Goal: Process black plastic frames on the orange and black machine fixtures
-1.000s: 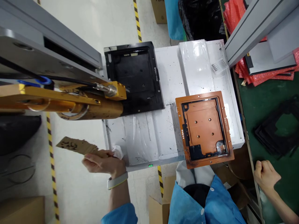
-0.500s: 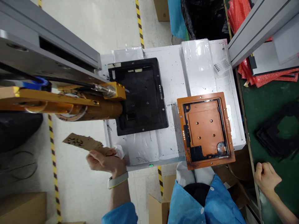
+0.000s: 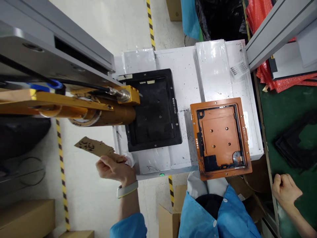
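Observation:
My left hand is closed around a torn piece of brown cardboard marked with dark smears. A crumpled white tissue sits against the same hand; whether the fingers grip it is hard to tell. To its upper right lies a black tray-like fixture on the white machine bed, partly beneath a gold-coloured dispensing head. My right hand rests as a fist at the edge of the green table, with nothing visible in it. An orange fixture holding a thin black frame lies between the hands.
Gray metal beams rise at the left and right. Black frames are stacked on the green table, with red bubble wrap behind. A bin with a black bag stands beyond the white bed.
The black fixture has shifted slightly toward me on the white bed. The whole view has moved a little. Both hands keep nearly the same pose, cardboard still held.

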The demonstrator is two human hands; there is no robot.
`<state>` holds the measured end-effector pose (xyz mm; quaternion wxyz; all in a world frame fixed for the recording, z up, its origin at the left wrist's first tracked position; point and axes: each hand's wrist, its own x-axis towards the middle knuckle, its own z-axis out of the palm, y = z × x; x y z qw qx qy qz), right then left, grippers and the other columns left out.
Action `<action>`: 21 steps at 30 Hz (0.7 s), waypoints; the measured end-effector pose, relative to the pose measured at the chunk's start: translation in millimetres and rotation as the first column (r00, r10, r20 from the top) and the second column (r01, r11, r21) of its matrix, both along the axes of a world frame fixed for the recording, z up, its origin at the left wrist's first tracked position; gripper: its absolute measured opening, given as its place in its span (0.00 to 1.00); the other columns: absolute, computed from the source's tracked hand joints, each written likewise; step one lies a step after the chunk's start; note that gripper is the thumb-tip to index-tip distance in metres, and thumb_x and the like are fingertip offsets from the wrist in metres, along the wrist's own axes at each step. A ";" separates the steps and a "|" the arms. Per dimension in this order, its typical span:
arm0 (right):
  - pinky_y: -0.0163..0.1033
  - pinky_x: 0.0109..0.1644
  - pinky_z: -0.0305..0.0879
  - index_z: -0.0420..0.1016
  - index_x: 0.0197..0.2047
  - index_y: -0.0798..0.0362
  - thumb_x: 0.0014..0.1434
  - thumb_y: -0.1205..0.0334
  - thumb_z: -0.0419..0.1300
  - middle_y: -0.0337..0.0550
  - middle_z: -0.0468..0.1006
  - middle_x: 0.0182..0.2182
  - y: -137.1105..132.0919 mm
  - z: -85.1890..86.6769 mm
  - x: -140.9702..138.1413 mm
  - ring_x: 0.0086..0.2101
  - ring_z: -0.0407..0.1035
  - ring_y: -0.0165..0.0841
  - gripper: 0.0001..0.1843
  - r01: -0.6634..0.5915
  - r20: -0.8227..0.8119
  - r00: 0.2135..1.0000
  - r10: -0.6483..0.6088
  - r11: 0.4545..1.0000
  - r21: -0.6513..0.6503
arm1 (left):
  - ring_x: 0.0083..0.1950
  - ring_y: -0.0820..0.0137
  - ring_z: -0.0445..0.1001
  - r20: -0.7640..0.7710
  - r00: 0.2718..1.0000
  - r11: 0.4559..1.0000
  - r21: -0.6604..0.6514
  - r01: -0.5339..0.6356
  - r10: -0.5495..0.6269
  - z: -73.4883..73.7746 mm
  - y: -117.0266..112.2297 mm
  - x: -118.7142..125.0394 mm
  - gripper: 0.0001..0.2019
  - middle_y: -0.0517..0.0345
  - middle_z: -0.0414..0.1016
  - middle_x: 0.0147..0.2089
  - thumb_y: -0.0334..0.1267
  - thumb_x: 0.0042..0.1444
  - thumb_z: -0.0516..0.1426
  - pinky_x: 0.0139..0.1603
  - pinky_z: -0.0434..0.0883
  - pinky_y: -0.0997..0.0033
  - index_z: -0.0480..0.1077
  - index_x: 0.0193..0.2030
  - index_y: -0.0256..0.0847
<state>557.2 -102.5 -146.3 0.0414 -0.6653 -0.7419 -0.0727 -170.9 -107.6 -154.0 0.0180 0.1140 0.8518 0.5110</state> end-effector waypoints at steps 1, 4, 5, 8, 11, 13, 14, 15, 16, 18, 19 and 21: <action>0.38 0.28 0.49 0.63 0.27 0.49 0.69 0.56 0.58 0.41 0.71 0.25 -0.9 -0.8 1.3 0.26 0.61 0.33 0.18 0.007 -0.001 1.000 -0.007 1.000 -0.011 | 0.23 0.71 0.60 -0.021 0.999 1.000 0.006 -0.026 0.026 -1.1 0.4 -0.2 0.24 0.68 0.58 0.25 0.67 0.63 0.51 0.25 0.63 0.67 0.53 0.35 0.49; 0.39 0.29 0.49 0.63 0.27 0.49 0.68 0.55 0.58 0.42 0.70 0.25 -3.1 -2.9 4.5 0.26 0.61 0.33 0.18 0.047 -0.009 0.999 -0.047 0.998 -0.039 | 0.23 0.72 0.62 -0.076 0.992 0.995 0.038 -0.096 0.099 -4.6 1.3 -0.9 0.18 0.68 0.62 0.26 0.60 0.60 0.53 0.25 0.64 0.67 0.57 0.37 0.48; 0.39 0.29 0.48 0.62 0.27 0.49 0.68 0.55 0.58 0.42 0.70 0.25 -3.4 -3.3 5.0 0.26 0.61 0.33 0.18 0.061 -0.015 0.998 -0.062 0.997 -0.044 | 0.23 0.72 0.62 -0.081 0.992 0.995 0.037 -0.093 0.095 -5.3 1.4 -1.0 0.18 0.68 0.63 0.26 0.59 0.59 0.54 0.25 0.65 0.67 0.58 0.37 0.47; 0.39 0.29 0.47 0.62 0.27 0.49 0.67 0.55 0.58 0.43 0.71 0.26 -3.0 -3.1 3.8 0.26 0.61 0.33 0.18 0.081 -0.032 0.996 -0.082 0.995 -0.051 | 0.24 0.72 0.62 -0.090 0.992 0.995 0.050 -0.089 0.093 -4.5 1.6 0.4 0.17 0.67 0.64 0.29 0.58 0.59 0.55 0.24 0.65 0.68 0.60 0.38 0.47; 0.39 0.29 0.46 0.62 0.26 0.49 0.67 0.55 0.58 0.42 0.70 0.25 -0.4 -0.7 0.0 0.25 0.60 0.32 0.18 0.074 -0.028 0.997 -0.075 0.997 -0.031 | 0.25 0.72 0.63 -0.071 0.992 0.993 0.070 -0.096 0.101 -0.4 2.8 3.8 0.17 0.66 0.63 0.30 0.56 0.58 0.57 0.24 0.64 0.68 0.60 0.39 0.47; 0.38 0.29 0.46 0.62 0.26 0.49 0.67 0.56 0.58 0.41 0.69 0.24 1.9 1.7 -2.8 0.25 0.59 0.32 0.18 0.050 -0.023 0.998 -0.050 0.999 -0.017 | 0.27 0.70 0.65 -0.075 0.993 0.994 0.070 -0.089 0.094 1.8 4.2 5.5 0.16 0.65 0.64 0.31 0.56 0.58 0.58 0.25 0.65 0.68 0.61 0.40 0.47; 0.38 0.28 0.46 0.62 0.26 0.49 0.68 0.56 0.58 0.41 0.68 0.24 2.9 2.9 -4.2 0.25 0.59 0.32 0.18 0.035 -0.019 0.999 -0.035 0.999 -0.013 | 0.28 0.70 0.66 -0.088 0.992 0.994 0.065 -0.085 0.091 2.3 4.7 5.8 0.16 0.65 0.63 0.32 0.55 0.58 0.58 0.26 0.66 0.68 0.61 0.40 0.47; 0.38 0.28 0.46 0.62 0.27 0.49 0.68 0.56 0.58 0.41 0.68 0.24 3.9 4.1 -5.4 0.25 0.59 0.32 0.18 0.023 -0.012 1.000 -0.023 1.000 -0.007 | 0.30 0.70 0.66 -0.105 0.991 0.995 0.058 -0.082 0.087 2.2 5.1 5.7 0.16 0.65 0.63 0.32 0.55 0.58 0.58 0.27 0.66 0.67 0.60 0.40 0.47; 0.38 0.28 0.47 0.62 0.27 0.49 0.68 0.56 0.57 0.41 0.68 0.24 4.7 5.2 -6.6 0.25 0.59 0.32 0.18 0.012 -0.004 1.000 -0.012 1.000 0.000 | 0.31 0.70 0.67 -0.122 0.989 0.996 0.052 -0.077 0.083 1.5 5.2 5.0 0.16 0.65 0.63 0.33 0.54 0.58 0.58 0.29 0.67 0.67 0.60 0.40 0.47; 0.37 0.28 0.46 0.61 0.27 0.49 0.68 0.57 0.57 0.40 0.68 0.24 5.7 7.0 -8.6 0.25 0.59 0.32 0.18 -0.004 0.012 1.000 0.004 1.000 0.010 | 0.32 0.70 0.67 -0.154 0.985 0.996 0.059 -0.064 0.072 -0.6 4.4 2.9 0.15 0.66 0.62 0.33 0.53 0.58 0.58 0.33 0.68 0.66 0.60 0.39 0.47; 0.37 0.28 0.46 0.61 0.27 0.49 0.69 0.57 0.57 0.40 0.68 0.24 6.0 7.7 -9.5 0.25 0.59 0.32 0.18 -0.005 0.018 1.000 0.004 1.000 0.011 | 0.33 0.70 0.67 -0.164 0.984 0.996 0.070 -0.055 0.066 -1.8 3.7 1.7 0.15 0.66 0.62 0.33 0.53 0.58 0.58 0.35 0.69 0.66 0.60 0.39 0.47; 0.37 0.27 0.46 0.61 0.26 0.49 0.69 0.56 0.57 0.40 0.68 0.24 6.0 8.4 -10.4 0.25 0.58 0.32 0.18 0.007 0.028 1.000 -0.007 1.000 0.004 | 0.35 0.70 0.68 -0.164 0.985 0.995 0.088 -0.044 0.058 -3.6 1.9 -0.3 0.15 0.65 0.62 0.34 0.52 0.59 0.59 0.38 0.69 0.66 0.60 0.38 0.46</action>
